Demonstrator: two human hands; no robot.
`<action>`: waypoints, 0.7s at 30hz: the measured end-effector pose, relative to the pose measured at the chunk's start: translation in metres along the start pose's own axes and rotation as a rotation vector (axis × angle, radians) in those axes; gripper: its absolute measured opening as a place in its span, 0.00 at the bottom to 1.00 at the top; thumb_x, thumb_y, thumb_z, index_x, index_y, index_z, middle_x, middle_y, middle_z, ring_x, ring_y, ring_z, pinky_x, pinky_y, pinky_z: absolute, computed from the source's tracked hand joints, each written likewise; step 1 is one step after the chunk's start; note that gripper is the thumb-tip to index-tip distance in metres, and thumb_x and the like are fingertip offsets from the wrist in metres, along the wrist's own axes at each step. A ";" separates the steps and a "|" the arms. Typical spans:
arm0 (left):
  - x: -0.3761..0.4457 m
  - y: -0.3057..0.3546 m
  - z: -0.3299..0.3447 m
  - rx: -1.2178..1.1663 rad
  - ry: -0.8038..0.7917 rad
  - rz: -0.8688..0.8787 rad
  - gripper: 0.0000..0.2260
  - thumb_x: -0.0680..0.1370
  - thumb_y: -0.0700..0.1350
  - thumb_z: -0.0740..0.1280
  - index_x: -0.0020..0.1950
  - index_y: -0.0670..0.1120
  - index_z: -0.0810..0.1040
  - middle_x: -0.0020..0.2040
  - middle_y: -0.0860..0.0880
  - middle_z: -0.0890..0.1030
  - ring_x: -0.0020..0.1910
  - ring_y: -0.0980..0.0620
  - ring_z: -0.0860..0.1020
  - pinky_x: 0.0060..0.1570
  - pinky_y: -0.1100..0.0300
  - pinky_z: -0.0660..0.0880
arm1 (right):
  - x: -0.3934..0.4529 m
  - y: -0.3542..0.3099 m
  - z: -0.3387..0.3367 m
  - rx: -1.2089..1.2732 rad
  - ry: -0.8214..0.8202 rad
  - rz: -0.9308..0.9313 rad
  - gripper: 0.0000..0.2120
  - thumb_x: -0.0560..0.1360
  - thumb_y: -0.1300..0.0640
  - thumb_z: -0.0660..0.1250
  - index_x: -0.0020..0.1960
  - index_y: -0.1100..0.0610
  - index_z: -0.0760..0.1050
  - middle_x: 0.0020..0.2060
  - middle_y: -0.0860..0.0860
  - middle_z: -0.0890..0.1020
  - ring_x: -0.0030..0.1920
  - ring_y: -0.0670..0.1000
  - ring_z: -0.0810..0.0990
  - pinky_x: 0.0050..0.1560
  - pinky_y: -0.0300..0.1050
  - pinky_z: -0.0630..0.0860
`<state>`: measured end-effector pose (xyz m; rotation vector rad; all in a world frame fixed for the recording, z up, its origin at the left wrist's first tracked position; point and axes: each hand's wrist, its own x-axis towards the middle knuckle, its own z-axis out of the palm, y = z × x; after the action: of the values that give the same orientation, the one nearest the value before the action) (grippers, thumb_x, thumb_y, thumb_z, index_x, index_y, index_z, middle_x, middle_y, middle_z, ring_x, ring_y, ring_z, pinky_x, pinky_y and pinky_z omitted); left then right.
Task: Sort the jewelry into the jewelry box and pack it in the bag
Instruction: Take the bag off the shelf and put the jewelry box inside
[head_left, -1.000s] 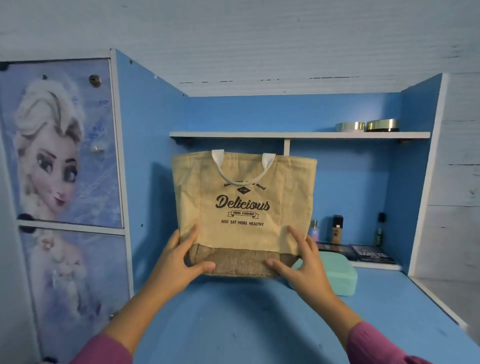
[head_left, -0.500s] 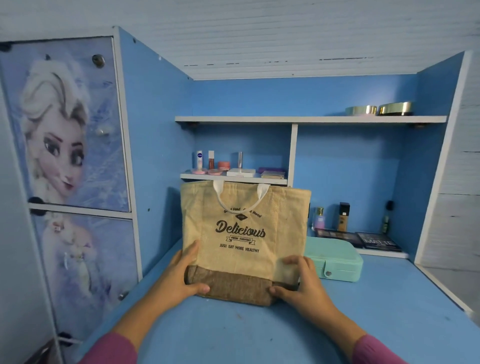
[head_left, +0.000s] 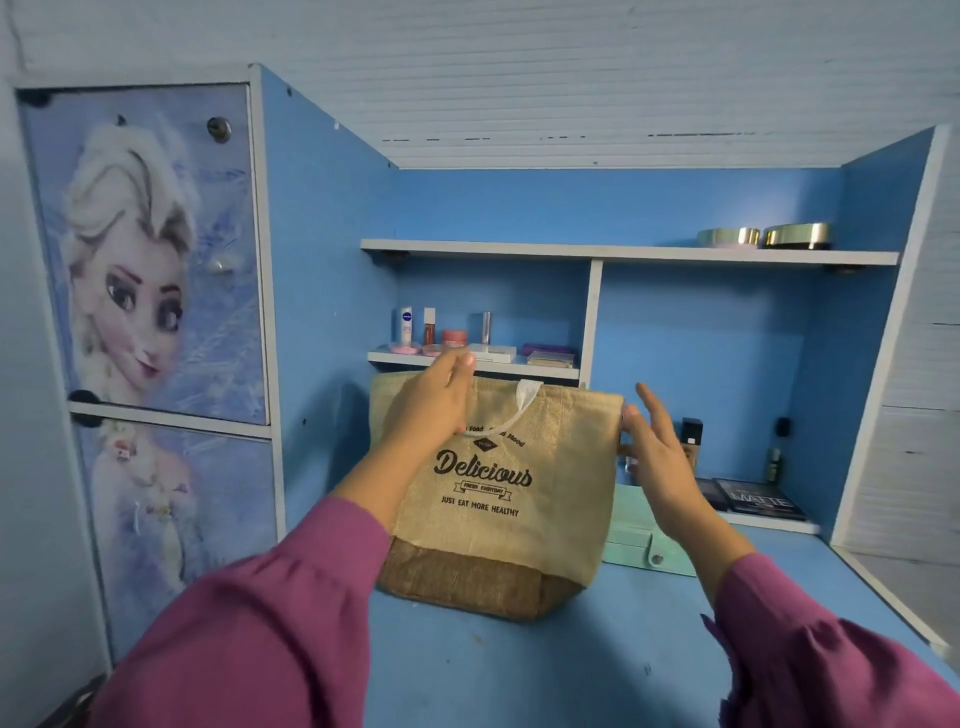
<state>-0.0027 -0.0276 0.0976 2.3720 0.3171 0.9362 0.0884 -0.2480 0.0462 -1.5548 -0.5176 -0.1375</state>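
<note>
- The jute bag (head_left: 498, 499), printed "Delicious", stands upright on the blue desk (head_left: 519, 670).
- My left hand (head_left: 431, 400) lies over the bag's upper left front, fingers straight and together, gripping nothing.
- My right hand (head_left: 657, 457) is at the bag's upper right edge, fingers spread loose; thumb touches the edge.
- The mint jewelry box (head_left: 649, 540) sits closed just behind the bag's right side.
</note>
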 end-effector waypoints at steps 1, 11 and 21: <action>0.007 0.008 0.002 0.041 -0.055 -0.043 0.24 0.81 0.62 0.45 0.69 0.53 0.68 0.34 0.49 0.81 0.33 0.53 0.80 0.43 0.54 0.79 | 0.001 -0.002 0.000 -0.024 -0.009 -0.004 0.21 0.80 0.42 0.53 0.73 0.42 0.61 0.65 0.50 0.73 0.60 0.54 0.75 0.58 0.48 0.70; 0.030 0.034 0.010 0.198 -0.141 -0.214 0.06 0.75 0.44 0.64 0.42 0.42 0.74 0.33 0.46 0.77 0.30 0.50 0.77 0.29 0.61 0.73 | -0.007 -0.022 -0.003 0.226 0.085 -0.067 0.24 0.81 0.53 0.57 0.30 0.60 0.74 0.24 0.52 0.71 0.24 0.45 0.69 0.24 0.32 0.67; 0.039 0.066 -0.011 0.423 -0.382 0.055 0.08 0.70 0.36 0.63 0.45 0.40 0.80 0.45 0.44 0.81 0.42 0.46 0.79 0.42 0.55 0.78 | -0.001 -0.041 0.018 0.005 -0.041 -0.093 0.07 0.78 0.53 0.65 0.54 0.52 0.78 0.48 0.49 0.79 0.45 0.39 0.77 0.40 0.30 0.71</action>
<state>0.0196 -0.0606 0.1641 2.8913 0.3235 0.4477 0.0666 -0.2322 0.0819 -1.5320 -0.6226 -0.1763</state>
